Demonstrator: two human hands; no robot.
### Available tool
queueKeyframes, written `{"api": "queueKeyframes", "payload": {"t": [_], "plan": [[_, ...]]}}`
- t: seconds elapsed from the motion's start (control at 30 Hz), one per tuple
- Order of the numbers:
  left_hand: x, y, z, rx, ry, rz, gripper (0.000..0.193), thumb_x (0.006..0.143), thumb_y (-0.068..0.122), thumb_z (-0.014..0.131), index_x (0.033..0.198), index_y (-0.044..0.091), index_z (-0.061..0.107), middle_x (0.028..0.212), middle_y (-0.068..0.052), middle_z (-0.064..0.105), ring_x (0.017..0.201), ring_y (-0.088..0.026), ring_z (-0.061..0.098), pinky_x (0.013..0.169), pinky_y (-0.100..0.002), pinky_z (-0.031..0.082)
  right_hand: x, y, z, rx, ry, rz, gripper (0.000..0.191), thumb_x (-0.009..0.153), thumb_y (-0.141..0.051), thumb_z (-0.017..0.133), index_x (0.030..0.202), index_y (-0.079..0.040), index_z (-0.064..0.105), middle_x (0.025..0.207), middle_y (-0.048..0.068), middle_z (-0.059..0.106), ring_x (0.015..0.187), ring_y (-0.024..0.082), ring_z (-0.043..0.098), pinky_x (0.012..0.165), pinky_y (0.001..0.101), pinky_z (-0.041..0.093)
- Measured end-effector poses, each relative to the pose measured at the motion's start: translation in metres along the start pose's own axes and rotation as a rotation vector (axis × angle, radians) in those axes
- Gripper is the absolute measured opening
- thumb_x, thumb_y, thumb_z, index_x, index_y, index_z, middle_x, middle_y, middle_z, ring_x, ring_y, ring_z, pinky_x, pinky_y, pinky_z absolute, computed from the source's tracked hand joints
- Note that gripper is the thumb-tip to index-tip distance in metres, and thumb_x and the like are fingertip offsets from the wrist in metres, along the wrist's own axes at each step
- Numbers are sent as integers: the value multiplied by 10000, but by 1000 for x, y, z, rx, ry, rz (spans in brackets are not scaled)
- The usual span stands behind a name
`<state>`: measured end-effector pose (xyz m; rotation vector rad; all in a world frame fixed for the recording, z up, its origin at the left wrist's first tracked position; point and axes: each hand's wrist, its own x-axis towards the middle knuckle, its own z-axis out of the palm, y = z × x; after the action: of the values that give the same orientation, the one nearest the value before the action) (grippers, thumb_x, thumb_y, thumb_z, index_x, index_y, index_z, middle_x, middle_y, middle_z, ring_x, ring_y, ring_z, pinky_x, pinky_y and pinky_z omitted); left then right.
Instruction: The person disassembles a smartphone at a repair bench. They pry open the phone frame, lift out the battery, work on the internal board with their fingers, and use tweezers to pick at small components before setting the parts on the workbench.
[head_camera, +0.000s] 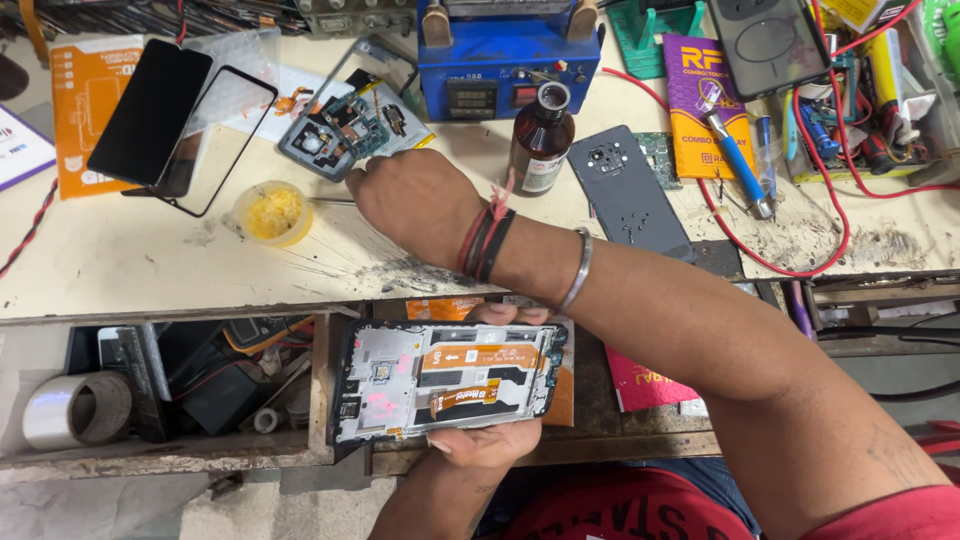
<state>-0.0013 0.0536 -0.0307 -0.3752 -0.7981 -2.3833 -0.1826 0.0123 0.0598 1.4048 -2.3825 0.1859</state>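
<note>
A brown glass bottle (540, 140) stands on the bench (150, 255) beside a grey phone back cover (625, 195). Farther left lie a black screen panel (150, 112) and a small tub (272, 213) of what may be yellow paste. A tape roll (78, 408) sits in the open drawer (200, 445).

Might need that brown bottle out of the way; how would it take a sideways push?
The bottle stands upright, tall and narrow, so it would likely tip rather than slide. Its cap looks off, so it may spill. It looks like glass, probably breakable.

Bright, even overhead light, soft shadows, sharp focus, slight wide-angle edge stretch.
</note>
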Motion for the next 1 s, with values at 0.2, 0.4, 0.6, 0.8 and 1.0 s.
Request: {"api": "queueKeyframes", "payload": {"t": [0.2, 0.4, 0.6, 0.8, 1.0], "plan": [[0, -2, 3, 0, 7, 39, 989, 989, 788, 442, 1519, -45, 384, 1327, -215, 585, 1160, -383, 631, 1090, -494, 484, -34, 10, -58, 113, 216, -2, 222, 870, -107, 691, 1088, -104, 731, 879, 86, 696, 795, 292, 714, 645, 418, 566], [-1, -4, 1, -45, -29, -24, 1000, 955, 802, 464, 1543, -1, 374, 1349, -212, 571, 1197, -378, 610, 1108, -509, 488, -128, 30, -133, 311, 307, 140, 276, 864, -83, 803, 1126, -95, 715, 941, 97, 676, 829, 307, 664, 709, 421, 522], [-8, -21, -2, -133, 12, -223, 961, 953, 788, 460, 1586, 77, 324, 1438, -267, 541, 1182, -427, 632, 1042, -545, 518, -265, 14, -157, 441, 409, 619, 229, 906, 26, 817, 1096, 9, 690, 1001, 118, 747, 818, 137, 701, 726, 246, 530], [-5, -31, -2, -250, -55, -474, 947, 987, 764, 440, 1635, 85, 314, 1412, -269, 540, 1185, -442, 634, 1029, -542, 534, -351, -10, -127, 710, 515, 798, 212, 908, 44, 771, 1092, 35, 665, 1021, 132, 730, 898, 114, 719, 777, 212, 576], [7, -38, 6, -337, -47, -706, 888, 1029, 728, 401, 1610, 59, 363, 1442, -288, 552, 1200, -465, 654, 954, -536, 585, -370, -1, -103, 567, 258, 761, 156, 848, -3, 777, 991, -13, 715, 986, 100, 757, 895, 184, 751, 788, 286, 576]]}}
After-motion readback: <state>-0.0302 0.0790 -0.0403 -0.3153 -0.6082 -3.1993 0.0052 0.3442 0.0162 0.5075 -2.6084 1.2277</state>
